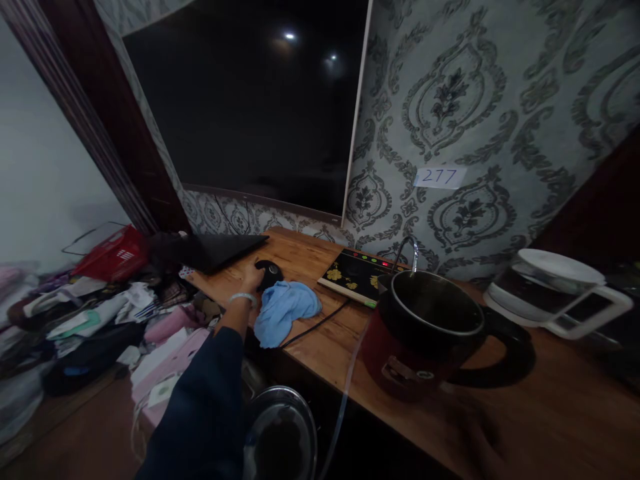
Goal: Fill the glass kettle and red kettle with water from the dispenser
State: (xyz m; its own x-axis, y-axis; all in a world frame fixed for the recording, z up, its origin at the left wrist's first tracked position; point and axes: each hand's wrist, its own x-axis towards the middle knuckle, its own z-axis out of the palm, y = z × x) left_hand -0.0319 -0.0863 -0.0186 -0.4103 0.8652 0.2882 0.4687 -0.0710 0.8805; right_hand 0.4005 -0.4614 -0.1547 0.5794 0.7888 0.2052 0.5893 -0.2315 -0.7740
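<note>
My left hand (251, 277) reaches across the wooden counter, its fingers closed at the edge of a small round black lid (270, 272). Just in front of it lies a crumpled light blue cloth (286, 308). A dark red and black electric kettle (400, 360) stands uncovered near the counter's front edge, its handle pointing right. Below that handle, my right hand (475, 427) shows as a dark, motion-smeared shape over the wood; its fingers cannot be made out.
Behind the kettle sit a flowered black electric base (350, 275) with a red light and a curved metal spout (413, 248). A glass pot with white lid (545, 287) stands right, a black laptop (225, 250) left. Below are a steel pot (313, 427) and heaped clothes (95, 320).
</note>
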